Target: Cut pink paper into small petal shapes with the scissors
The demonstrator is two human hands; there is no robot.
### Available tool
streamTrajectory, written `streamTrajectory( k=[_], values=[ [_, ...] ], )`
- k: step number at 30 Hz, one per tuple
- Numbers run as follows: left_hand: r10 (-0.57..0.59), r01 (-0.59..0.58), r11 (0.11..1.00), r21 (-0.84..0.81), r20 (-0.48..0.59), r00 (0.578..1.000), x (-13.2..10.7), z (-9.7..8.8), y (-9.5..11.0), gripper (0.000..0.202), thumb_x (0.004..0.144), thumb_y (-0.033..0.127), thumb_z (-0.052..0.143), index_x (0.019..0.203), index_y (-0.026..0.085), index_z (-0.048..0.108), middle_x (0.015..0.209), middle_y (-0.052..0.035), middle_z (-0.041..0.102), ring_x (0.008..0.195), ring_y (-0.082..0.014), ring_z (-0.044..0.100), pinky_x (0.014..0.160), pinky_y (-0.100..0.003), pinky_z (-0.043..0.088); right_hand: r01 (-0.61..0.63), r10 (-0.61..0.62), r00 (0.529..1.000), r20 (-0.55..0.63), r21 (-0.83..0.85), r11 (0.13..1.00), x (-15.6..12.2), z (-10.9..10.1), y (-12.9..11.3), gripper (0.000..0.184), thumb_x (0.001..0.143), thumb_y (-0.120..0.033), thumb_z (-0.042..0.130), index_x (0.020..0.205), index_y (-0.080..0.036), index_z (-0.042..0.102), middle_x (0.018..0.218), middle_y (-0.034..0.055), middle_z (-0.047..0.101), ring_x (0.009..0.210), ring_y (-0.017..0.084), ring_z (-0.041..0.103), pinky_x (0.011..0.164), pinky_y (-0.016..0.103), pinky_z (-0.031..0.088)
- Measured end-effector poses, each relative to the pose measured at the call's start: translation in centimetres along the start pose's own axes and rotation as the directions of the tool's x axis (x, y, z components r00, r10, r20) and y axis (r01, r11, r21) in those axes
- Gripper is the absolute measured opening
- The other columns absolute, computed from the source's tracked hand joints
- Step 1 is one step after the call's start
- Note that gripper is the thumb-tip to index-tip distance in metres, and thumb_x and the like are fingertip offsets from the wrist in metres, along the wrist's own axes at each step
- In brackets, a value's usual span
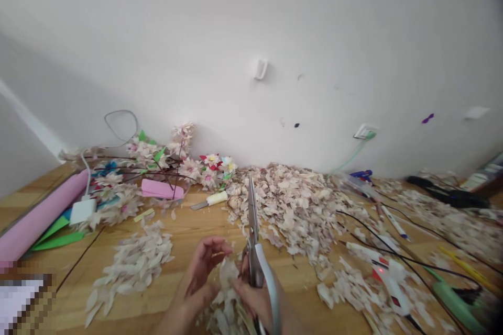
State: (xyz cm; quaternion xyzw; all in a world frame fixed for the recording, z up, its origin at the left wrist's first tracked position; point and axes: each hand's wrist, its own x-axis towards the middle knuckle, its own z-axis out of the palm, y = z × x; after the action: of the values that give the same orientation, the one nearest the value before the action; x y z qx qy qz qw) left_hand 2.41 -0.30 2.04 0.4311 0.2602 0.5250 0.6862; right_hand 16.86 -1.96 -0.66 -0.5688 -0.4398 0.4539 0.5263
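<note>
My right hand (257, 296) is closed around a pair of scissors (253, 217) with a pale handle. The blades point away from me and look closed. Its thumb touches a pale papery piece (228, 276) that looks like garlic skin. Beside it, my left hand (202, 275) has its fingers curved and apart, close to the same piece. Below both hands lies a small heap of similar pieces (228, 316), partly hidden by them. A loose spread of petal-shaped pieces (135, 259) lies to the left, and a large pile (293, 196) lies ahead by the wall.
Crafted flowers (192, 167) on twigs stand at the back left, with a pink roll (43, 214) and white charger (83, 210). A knife (210, 200) lies near garlic bulbs (234, 200). On the right, a lit glue gun (387, 275) and black cables (408, 256) lie among scraps.
</note>
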Motion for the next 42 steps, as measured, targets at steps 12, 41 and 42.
streamTrajectory(
  k=[12, 41, 42],
  values=[
    [-0.033, 0.074, 0.993, 0.091, -0.390, 0.920, 1.1, 1.6, -1.1, 0.052, 0.045, 0.036, 0.086, 0.083, 0.021, 0.053, 0.059, 0.0016, 0.064, 0.061, -0.0165, 0.060, 0.063, -0.027, 0.047, 0.120, -0.142, 0.983, -0.120, -0.172, 0.978, 0.3, -0.4, -0.3, 0.025, 0.066, -0.032, 0.063, 0.086, -0.020, 0.054, 0.070, 0.0020, 0.065, 0.062, 0.020, 0.062, 0.058, 0.030, 0.051],
    [-0.121, -0.081, 0.944, -0.321, -0.563, 0.817, 4.9, 2.3, 5.7, 0.017, 0.081, 0.000, 0.052, 0.081, 0.017, 0.055, 0.072, -0.0022, 0.069, 0.072, -0.0128, 0.070, 0.074, -0.024, 0.057, 0.203, -0.130, 0.975, 0.182, -0.476, 0.856, 0.6, -3.2, 0.9, 0.036, 0.066, -0.027, 0.059, 0.102, -0.024, 0.056, 0.062, -0.0017, 0.060, 0.052, 0.019, 0.053, 0.050, 0.027, 0.036],
    [-0.128, -0.080, 0.941, -0.330, -0.564, 0.816, 4.9, 2.4, 5.7, 0.017, 0.081, 0.000, 0.052, 0.081, 0.016, 0.055, 0.071, -0.0022, 0.069, 0.071, -0.0124, 0.069, 0.073, -0.024, 0.057, 0.223, -0.178, 0.974, 0.139, -0.471, 0.854, 0.6, -3.1, 1.7, 0.041, 0.066, -0.027, 0.060, 0.106, -0.025, 0.056, 0.064, -0.0011, 0.062, 0.054, 0.020, 0.055, 0.051, 0.027, 0.036]
  ],
)
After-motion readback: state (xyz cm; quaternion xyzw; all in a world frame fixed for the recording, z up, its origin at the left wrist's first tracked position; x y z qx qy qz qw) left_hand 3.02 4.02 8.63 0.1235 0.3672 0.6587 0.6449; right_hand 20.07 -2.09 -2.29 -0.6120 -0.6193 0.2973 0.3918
